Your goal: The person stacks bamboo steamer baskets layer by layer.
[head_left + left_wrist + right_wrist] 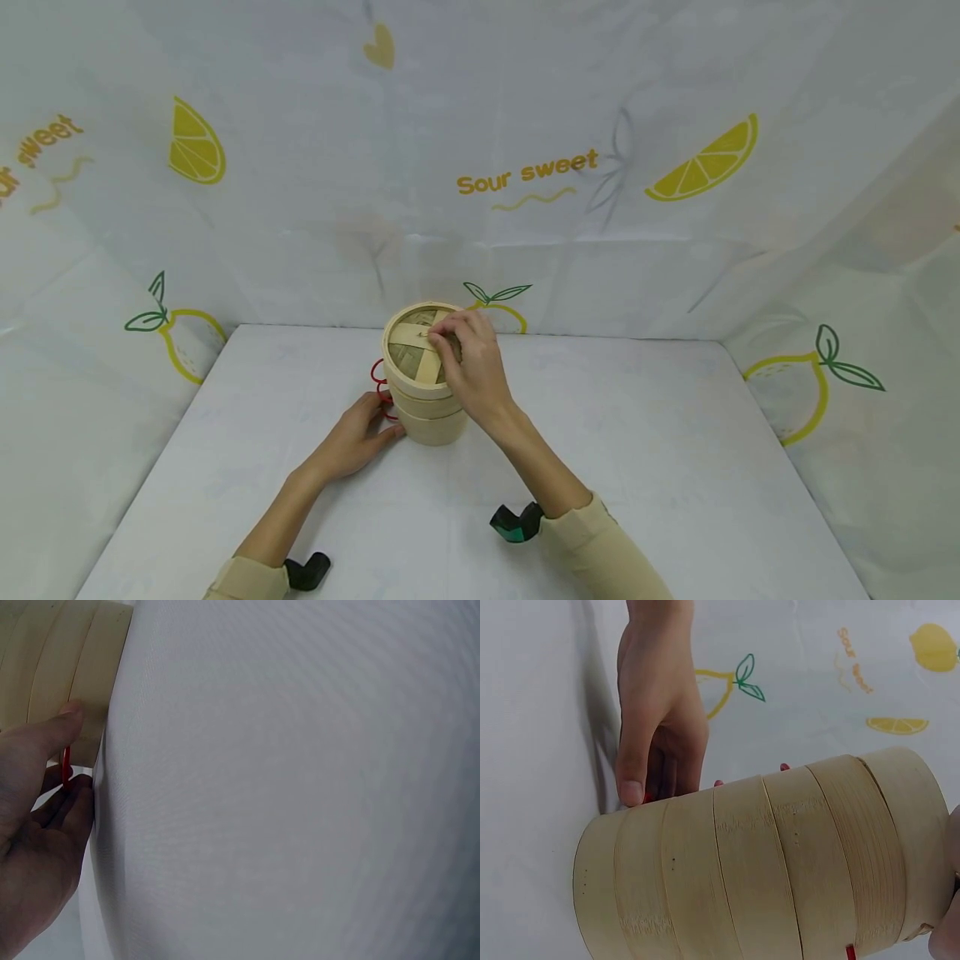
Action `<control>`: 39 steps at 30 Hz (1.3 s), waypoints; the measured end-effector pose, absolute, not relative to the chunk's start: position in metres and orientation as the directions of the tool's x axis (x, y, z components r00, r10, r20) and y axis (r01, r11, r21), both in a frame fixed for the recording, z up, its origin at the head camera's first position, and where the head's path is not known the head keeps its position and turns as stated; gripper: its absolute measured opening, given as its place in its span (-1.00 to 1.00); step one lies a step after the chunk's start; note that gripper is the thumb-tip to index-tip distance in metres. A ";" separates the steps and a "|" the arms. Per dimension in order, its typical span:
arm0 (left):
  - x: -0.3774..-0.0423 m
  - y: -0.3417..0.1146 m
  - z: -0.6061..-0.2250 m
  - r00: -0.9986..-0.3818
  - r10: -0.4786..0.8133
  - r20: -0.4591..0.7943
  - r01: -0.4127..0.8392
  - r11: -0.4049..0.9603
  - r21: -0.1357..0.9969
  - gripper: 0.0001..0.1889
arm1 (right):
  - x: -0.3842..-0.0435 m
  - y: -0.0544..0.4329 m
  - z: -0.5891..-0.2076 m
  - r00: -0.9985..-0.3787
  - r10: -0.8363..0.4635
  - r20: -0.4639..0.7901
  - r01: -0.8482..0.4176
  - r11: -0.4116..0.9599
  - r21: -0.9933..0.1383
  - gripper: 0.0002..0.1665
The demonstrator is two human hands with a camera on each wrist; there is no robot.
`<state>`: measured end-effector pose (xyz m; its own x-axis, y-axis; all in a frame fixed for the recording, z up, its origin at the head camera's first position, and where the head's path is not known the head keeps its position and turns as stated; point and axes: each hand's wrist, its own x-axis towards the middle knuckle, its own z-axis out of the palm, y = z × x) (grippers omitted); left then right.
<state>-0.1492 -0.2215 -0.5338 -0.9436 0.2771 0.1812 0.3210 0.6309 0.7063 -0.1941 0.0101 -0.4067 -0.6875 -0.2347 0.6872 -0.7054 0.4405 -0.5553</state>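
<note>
A round bamboo steamer [427, 408] of stacked tiers stands upright at the back middle of the table, its woven lid [408, 354] on top. Thin red loops [380, 387] stick out from its left side. My right hand [476, 358] pinches the small loop at the centre of the lid. Low on the left side, my left hand [360, 437] holds the steamer by a bottom red loop, thumb against the bamboo wall. The left wrist view shows this red loop [66, 765] between thumb and fingers. In the right wrist view the stacked tiers [742, 862] lie close together.
The white-covered table [637, 433] meets a white curtain [300, 250] printed with lemons behind it and at both sides. Black wrist mounts [517, 523] sit under both forearms, near the beige sleeves [600, 550].
</note>
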 end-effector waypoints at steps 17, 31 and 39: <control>-0.149 -0.223 -0.535 -0.945 0.276 0.174 0.314 0.626 0.714 -0.42 | -0.196 0.010 -0.402 -0.693 -0.285 0.663 -0.703 0.472 -0.532 -0.89; -0.148 -0.223 -0.535 -0.950 0.268 0.163 0.299 0.620 0.725 -0.42 | -0.198 0.011 -0.401 -0.709 -0.312 0.633 -0.695 0.465 -0.549 -0.91; -0.149 -0.223 -0.536 -0.948 0.275 0.161 0.304 0.626 0.718 -0.41 | -0.198 0.012 -0.400 -0.721 -0.305 0.622 -0.681 0.474 -0.558 -0.91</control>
<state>-0.1490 -0.2230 -0.5356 -0.9479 0.2751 0.1609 0.3037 0.6265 0.7179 -0.1976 0.0122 -0.4002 -0.7213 -0.3049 0.6219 -0.6813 0.4737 -0.5581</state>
